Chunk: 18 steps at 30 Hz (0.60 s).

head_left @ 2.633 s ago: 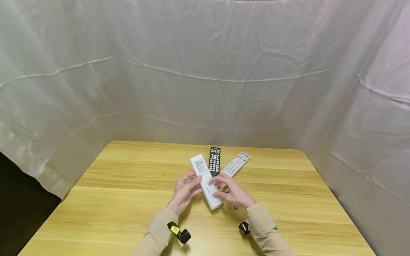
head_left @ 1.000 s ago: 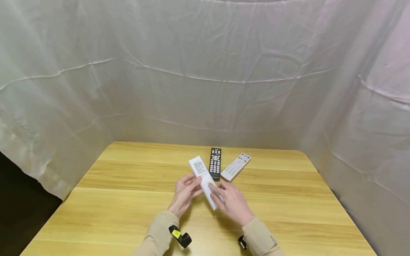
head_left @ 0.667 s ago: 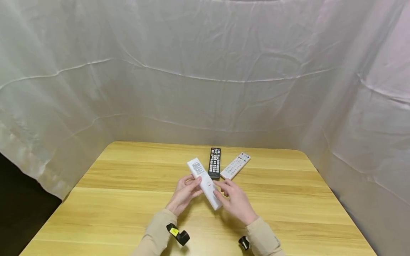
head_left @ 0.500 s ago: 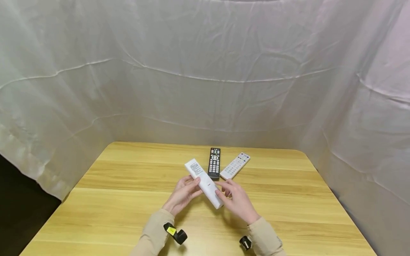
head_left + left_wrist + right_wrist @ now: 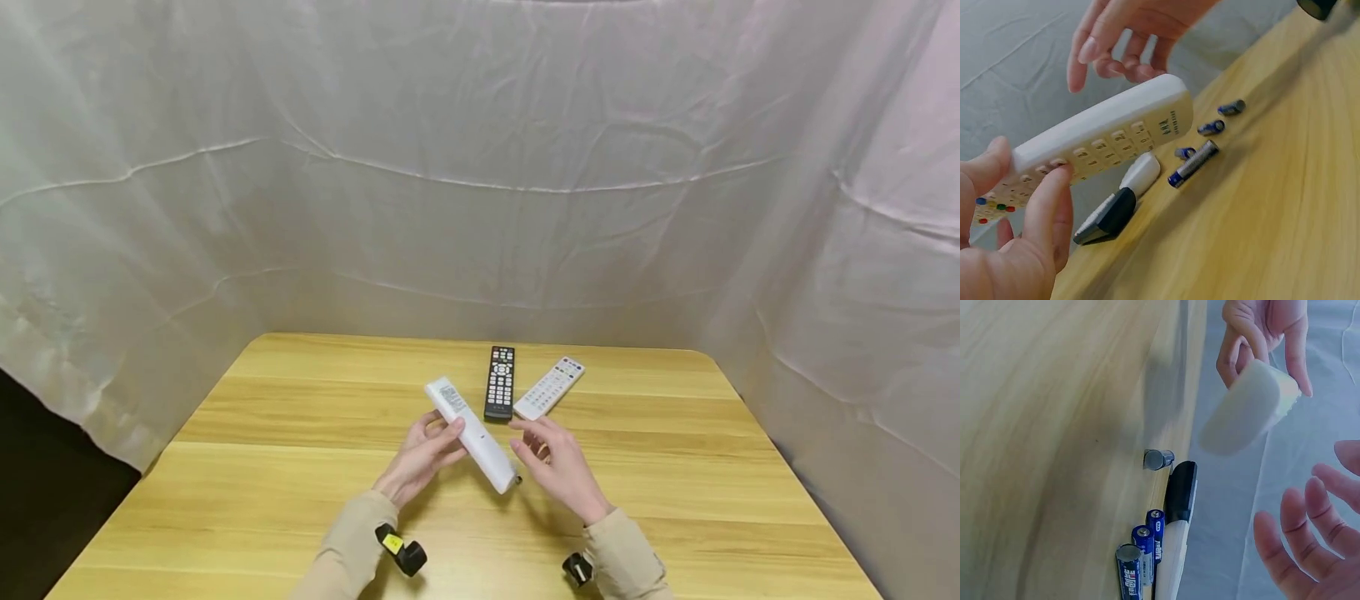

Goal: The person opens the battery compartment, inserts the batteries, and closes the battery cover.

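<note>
Left fingers [image 5: 1045,203] pinch the long white plastic remote [image 5: 483,446]; right fingers [image 5: 1295,519] hang loose. Best gripped by its sides [image 5: 1091,117] (keypad [image 5: 1100,150] underneath).

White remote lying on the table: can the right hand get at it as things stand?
Probably yes: the right hand holds nothing, and the white remote lies just beyond its fingertips in the head view, with nothing on top of it. The batteries near it might need avoiding.
</note>
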Tool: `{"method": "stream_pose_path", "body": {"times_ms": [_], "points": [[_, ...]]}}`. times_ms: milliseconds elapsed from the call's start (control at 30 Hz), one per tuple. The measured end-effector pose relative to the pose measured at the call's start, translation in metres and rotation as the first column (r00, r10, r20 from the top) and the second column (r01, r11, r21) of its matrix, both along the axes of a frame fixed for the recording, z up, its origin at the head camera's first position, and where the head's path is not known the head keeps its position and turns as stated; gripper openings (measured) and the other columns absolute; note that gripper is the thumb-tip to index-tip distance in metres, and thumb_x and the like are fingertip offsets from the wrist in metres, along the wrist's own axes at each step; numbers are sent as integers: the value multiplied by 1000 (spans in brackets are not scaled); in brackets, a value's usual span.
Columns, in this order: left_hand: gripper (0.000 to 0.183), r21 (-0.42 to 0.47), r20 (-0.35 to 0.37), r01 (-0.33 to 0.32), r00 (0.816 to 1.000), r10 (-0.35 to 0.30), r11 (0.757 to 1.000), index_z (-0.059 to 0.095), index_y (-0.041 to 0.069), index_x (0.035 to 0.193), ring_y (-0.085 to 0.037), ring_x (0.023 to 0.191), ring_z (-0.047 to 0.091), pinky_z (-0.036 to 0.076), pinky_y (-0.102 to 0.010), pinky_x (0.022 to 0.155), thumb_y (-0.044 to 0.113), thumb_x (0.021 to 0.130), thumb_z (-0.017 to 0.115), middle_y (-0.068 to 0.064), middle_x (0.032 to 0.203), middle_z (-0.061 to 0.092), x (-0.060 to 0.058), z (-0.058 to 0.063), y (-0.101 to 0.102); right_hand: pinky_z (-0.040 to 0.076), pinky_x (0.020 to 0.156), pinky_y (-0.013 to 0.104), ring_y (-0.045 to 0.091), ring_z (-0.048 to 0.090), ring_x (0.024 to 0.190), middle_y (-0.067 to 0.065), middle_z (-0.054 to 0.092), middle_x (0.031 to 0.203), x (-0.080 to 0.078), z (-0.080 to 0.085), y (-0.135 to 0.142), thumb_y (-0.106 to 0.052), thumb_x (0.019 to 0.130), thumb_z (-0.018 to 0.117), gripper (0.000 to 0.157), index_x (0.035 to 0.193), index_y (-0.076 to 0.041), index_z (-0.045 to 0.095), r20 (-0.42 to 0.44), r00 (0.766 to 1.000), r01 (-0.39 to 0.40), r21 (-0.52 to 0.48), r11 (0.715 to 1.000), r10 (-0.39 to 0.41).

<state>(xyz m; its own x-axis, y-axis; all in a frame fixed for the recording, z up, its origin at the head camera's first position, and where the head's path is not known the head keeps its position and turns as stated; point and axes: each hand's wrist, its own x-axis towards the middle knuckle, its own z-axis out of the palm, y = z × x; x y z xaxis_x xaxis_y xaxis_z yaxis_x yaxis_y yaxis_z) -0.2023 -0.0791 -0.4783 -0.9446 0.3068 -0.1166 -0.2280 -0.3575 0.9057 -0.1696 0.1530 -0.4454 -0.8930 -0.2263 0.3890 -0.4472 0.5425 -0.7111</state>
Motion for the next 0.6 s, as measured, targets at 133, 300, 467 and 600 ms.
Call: {"method": "stream_pose_path", "body": {"times_ms": [133,300,467,600], "points": [[73,-61,-28,-31,999,29,998,14,-6,154,-34,129,58,55,-36,107,18,101,60,-34,149,39,0,1,-1,56,57,19,1,54,67,2,64,82,0,-2,1,-1,90,69,21,111,-1,72,-41,999,6,-59,998,-9],[58,-130,-75,-40,997,30,991,32,-9,145,-26,119,64,58,-31,103,20,102,59,-29,138,50,-1,2,-5,58,57,20,3,59,69,8,70,87,0,-5,4,1,91,67,17,108,-1,73,-114,993,14,-138,990,-30],[47,-203,-111,-103,990,82,974,45,-10,134,-16,100,68,62,-27,94,21,102,59,-17,120,61,-5,10,-11,58,57,21,5,60,71,7,72,90,-2,-5,4,1,91,67,17,106,-2,74,-154,987,20,-154,988,-44],[45,-338,-194,-204,970,144,919,52,-9,131,-16,91,67,64,-39,91,22,100,63,-19,113,64,-10,17,-19,58,58,21,4,60,72,8,72,90,-2,-4,3,2,91,68,17,106,-3,74,-144,988,27,-149,989,-48]]}}
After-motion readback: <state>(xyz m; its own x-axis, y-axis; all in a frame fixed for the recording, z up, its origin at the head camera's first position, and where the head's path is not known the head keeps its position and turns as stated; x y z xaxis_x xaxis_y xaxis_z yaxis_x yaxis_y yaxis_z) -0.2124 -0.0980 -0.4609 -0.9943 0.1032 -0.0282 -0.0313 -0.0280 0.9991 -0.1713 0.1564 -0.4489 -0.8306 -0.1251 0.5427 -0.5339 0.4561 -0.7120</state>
